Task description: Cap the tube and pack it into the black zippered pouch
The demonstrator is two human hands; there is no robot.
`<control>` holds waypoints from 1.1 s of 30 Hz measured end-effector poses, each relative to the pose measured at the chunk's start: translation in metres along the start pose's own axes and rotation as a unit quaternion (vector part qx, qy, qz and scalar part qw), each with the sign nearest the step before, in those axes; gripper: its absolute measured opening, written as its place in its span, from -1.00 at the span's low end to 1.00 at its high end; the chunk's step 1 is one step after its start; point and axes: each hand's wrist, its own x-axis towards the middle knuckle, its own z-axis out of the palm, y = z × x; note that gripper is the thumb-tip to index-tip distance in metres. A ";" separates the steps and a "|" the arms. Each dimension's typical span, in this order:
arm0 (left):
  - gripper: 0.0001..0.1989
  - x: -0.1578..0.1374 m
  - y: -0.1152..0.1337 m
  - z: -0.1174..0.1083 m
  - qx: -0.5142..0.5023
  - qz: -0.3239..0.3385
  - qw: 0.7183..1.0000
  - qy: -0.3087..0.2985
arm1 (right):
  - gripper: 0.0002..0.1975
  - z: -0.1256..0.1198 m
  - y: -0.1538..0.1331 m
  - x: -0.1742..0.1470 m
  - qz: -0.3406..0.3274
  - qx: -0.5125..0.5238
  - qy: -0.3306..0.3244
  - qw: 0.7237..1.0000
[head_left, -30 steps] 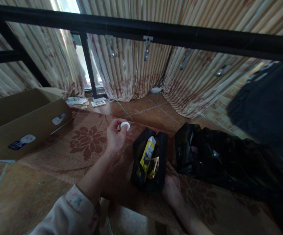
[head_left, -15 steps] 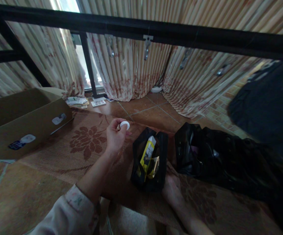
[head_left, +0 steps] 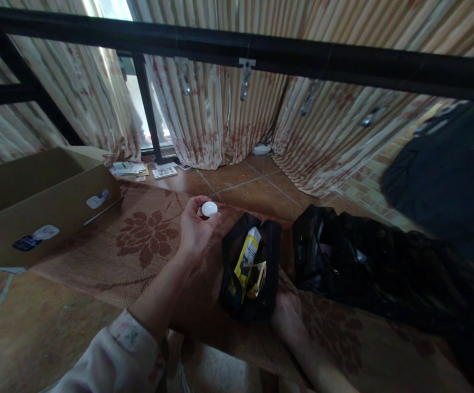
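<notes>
Sleeve [head_left: 120,341]: pale, pushed up the left forearm, right up close here.
Right hand [head_left: 289,316]: in against the near right side of the pouch [head_left: 275,248], fingers tucked from sight, so no telling whether they grip.
Pouch: black, mouth up on the patterned cloth [head_left: 85,259], yellow packet [head_left: 246,265] slanting inside.
Left hand [head_left: 194,229]: and here it is, thumb and fingers closed on the disc [head_left: 209,209]!
Disc: white, round, just left of the pouch's far end.
Bag [head_left: 384,267]: black, shiny, lying just right of the pouch.
Box [head_left: 73,204]: cardboard, open-topped, away left.
Papers [head_left: 128,169]: loose pile, beyond the box.
Curtains [head_left: 220,120]: floral, hanging behind everything.
</notes>
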 end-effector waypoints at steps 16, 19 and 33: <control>-0.66 -0.002 -0.009 0.001 0.038 0.057 0.994 -0.083 | -0.54 0.000 -0.001 0.000 -0.003 0.008 -0.007 1.000; -0.65 -0.002 -0.015 0.001 0.052 0.089 0.991 -0.087 | -0.55 0.000 -0.002 -0.001 0.006 0.009 -0.013 1.000; -0.75 -0.021 0.028 -0.008 0.008 0.181 0.966 -0.185 | -0.62 0.001 -0.004 0.002 0.034 0.019 -0.014 0.999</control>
